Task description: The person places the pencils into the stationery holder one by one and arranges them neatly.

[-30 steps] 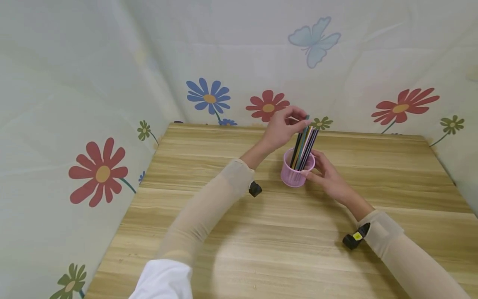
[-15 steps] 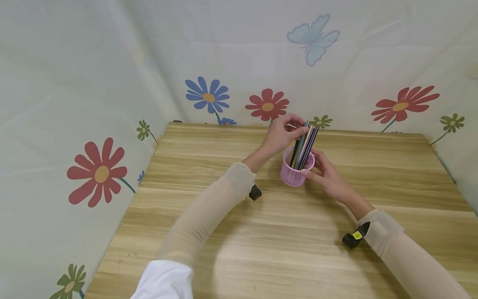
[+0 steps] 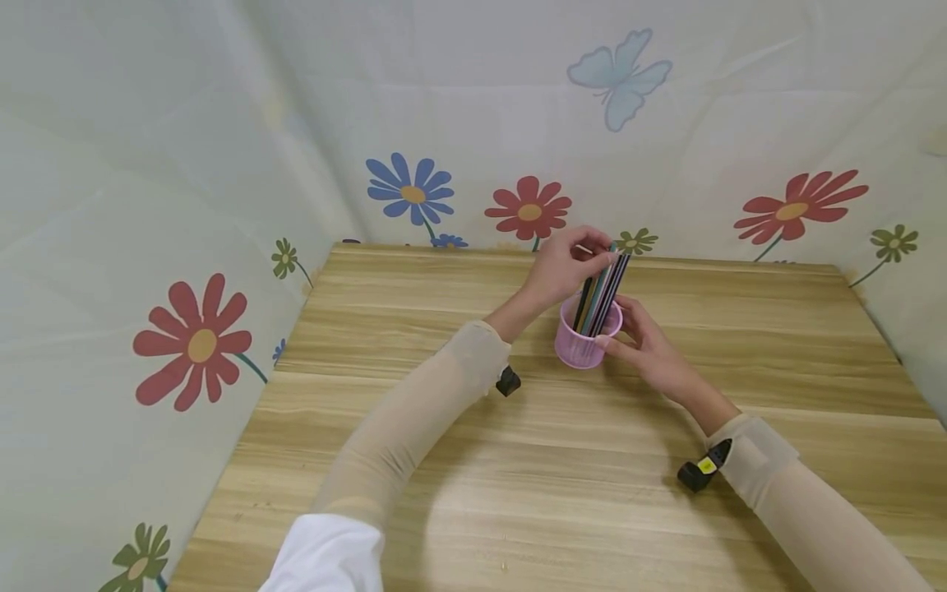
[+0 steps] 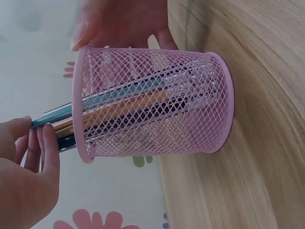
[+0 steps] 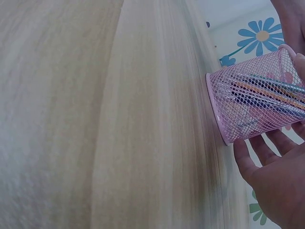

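Observation:
A pink mesh pen cup (image 3: 579,353) stands upright on the wooden table, holding several thin pencils that lean to the right. Thumb and fingertips of my left hand (image 3: 555,267) pinch the upper end of a teal pencil (image 4: 57,116), whose lower part is inside the cup. An orange pencil (image 4: 124,108) and dark ones lie beside it, seen through the mesh in the left wrist view. My right hand (image 3: 654,353) grips the cup from its right side, thumb at the near rim and fingers around the far side.
The wooden table (image 3: 547,477) reaches back to a pale cloth wall (image 3: 473,99) printed with flowers and a butterfly. Another cloth wall rises along the left edge. Each wrist carries a small black camera (image 3: 695,475).
My left hand has come down slightly, and the teal pencil's top sits lower and a little further right among the others. My right hand and the cup have stayed in place.

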`<action>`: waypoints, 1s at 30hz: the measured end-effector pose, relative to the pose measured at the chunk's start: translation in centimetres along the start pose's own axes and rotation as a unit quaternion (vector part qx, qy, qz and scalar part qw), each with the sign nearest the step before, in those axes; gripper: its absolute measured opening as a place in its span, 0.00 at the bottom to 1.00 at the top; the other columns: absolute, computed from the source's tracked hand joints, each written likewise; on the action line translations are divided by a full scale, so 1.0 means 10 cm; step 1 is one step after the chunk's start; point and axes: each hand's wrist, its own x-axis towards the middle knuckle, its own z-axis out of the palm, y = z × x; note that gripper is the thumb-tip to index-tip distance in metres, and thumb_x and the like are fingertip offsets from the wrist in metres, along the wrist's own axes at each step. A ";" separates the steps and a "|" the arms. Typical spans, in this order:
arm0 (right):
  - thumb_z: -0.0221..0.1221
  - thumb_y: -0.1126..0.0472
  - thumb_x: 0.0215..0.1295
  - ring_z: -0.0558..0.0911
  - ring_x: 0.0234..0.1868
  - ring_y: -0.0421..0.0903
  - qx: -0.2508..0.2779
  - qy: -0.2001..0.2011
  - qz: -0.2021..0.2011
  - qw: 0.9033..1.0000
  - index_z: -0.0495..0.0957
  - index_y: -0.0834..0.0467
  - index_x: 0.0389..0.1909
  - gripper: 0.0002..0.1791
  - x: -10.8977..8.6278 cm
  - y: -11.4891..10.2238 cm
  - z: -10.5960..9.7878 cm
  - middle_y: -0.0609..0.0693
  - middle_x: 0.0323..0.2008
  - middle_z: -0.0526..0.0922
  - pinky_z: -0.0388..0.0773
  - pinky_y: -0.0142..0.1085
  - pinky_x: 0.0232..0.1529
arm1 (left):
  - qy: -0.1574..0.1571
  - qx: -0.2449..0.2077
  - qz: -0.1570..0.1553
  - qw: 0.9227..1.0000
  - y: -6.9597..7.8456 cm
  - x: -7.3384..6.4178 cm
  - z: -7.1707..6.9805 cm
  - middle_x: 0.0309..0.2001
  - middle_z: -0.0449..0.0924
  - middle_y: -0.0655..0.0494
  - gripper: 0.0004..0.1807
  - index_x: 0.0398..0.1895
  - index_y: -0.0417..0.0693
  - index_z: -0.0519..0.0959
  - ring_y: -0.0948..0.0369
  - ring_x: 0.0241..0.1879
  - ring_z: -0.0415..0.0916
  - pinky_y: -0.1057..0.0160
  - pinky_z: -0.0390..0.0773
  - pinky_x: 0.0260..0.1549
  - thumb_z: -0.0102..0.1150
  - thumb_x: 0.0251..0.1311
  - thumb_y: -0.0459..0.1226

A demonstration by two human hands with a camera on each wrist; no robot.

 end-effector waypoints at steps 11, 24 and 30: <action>0.62 0.64 0.77 0.67 0.76 0.61 -0.015 -0.002 0.007 1.000 0.55 0.55 0.82 0.39 0.00 0.02 -0.01 0.60 0.76 0.68 0.67 0.57 0.72 | 0.000 0.020 -0.014 1.000 -0.02 -0.01 0.01 0.46 0.87 0.57 0.13 0.54 0.47 0.85 0.62 0.44 0.84 0.71 0.83 0.45 0.69 0.72 0.41; 0.62 0.67 0.76 0.68 0.75 0.64 -0.009 0.006 0.006 1.000 0.55 0.58 0.81 0.39 -0.01 -0.02 0.02 0.64 0.75 0.68 0.70 0.48 0.71 | -0.011 0.035 -0.009 0.999 -0.08 -0.05 -0.14 0.45 0.87 0.56 0.13 0.54 0.47 0.85 0.62 0.43 0.85 0.71 0.82 0.47 0.70 0.71 0.39; 0.62 0.66 0.76 0.67 0.76 0.64 -0.013 0.004 0.006 1.000 0.55 0.57 0.81 0.39 -0.01 0.01 0.00 0.63 0.76 0.67 0.64 0.63 0.73 | -0.010 0.037 -0.013 0.999 -0.07 -0.09 -0.21 0.44 0.88 0.56 0.13 0.54 0.47 0.85 0.62 0.43 0.85 0.70 0.83 0.47 0.71 0.70 0.40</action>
